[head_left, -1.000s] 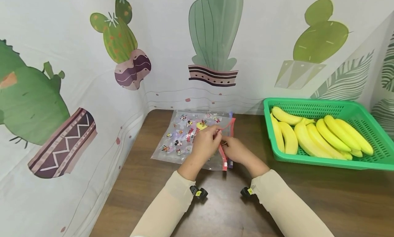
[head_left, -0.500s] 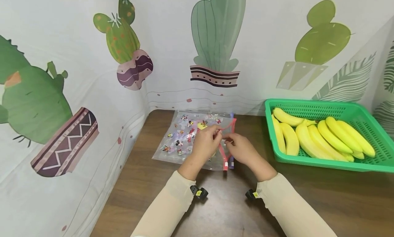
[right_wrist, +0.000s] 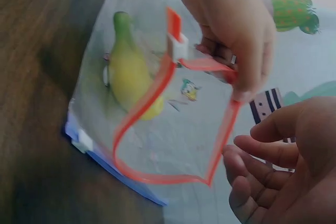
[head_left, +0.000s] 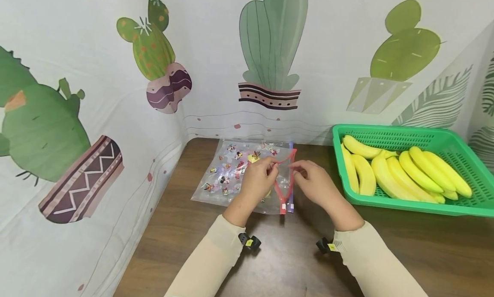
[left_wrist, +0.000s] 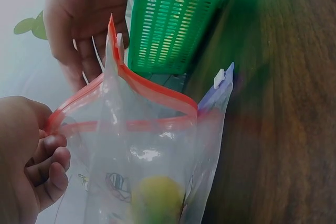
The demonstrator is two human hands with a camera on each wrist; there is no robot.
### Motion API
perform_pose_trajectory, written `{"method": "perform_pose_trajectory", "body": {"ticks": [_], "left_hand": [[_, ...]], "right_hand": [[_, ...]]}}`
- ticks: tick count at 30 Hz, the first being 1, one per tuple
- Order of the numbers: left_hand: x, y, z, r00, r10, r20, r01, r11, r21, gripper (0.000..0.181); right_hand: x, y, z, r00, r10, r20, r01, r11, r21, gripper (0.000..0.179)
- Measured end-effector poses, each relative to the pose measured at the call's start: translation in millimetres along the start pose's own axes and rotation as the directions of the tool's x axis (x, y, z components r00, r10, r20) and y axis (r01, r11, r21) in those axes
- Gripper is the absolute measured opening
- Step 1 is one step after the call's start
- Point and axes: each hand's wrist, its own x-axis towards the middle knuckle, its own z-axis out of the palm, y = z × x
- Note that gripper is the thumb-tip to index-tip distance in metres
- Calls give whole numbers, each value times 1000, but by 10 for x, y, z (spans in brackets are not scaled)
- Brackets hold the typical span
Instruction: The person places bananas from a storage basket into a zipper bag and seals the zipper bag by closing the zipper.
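My left hand (head_left: pixel 260 177) pinches the red zip edge (left_wrist: pixel 165 98) of a clear zip bag (head_left: pixel 227 190) printed with cartoon figures. The bag's mouth gapes, facing right, with a white slider (right_wrist: pixel 178 47) at one end of the zip. Through the clear plastic shows a yellow, banana-like fruit (right_wrist: pixel 128 77) with a green tip. Just right of the mouth, my right hand (head_left: pixel 314 183) has loosely bent fingers with nothing between them. Beneath the red-edged bag lies another bag with a purple zip (head_left: pixel 291 207).
A green plastic basket (head_left: pixel 409 207) holding several bananas (head_left: pixel 420 168) stands on the right of the brown wooden table (head_left: pixel 278 262). Behind and to the left hangs a white cloth (head_left: pixel 208 52) printed with cactuses.
My right hand has let go of the red zip edge and moved right, away from the bag. The bag's mouth has spread wider. My left hand keeps its pinch in place.
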Motion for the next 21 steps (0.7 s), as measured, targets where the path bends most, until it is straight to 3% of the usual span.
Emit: {"method": "perform_pose_trajectory", "body": {"ticks": [13, 21], "left_hand": [[6, -1, -21, 1000, -4, -8, 4, 1000, 19, 16], [14, -23, -25, 1000, 2, -9, -2, 1000, 25, 16]], "right_hand": [[-92, 58, -266, 993, -7, -115, 6, 1000, -7, 31], [-133, 153, -435, 984, -24, -175, 12, 998, -67, 33]]}}
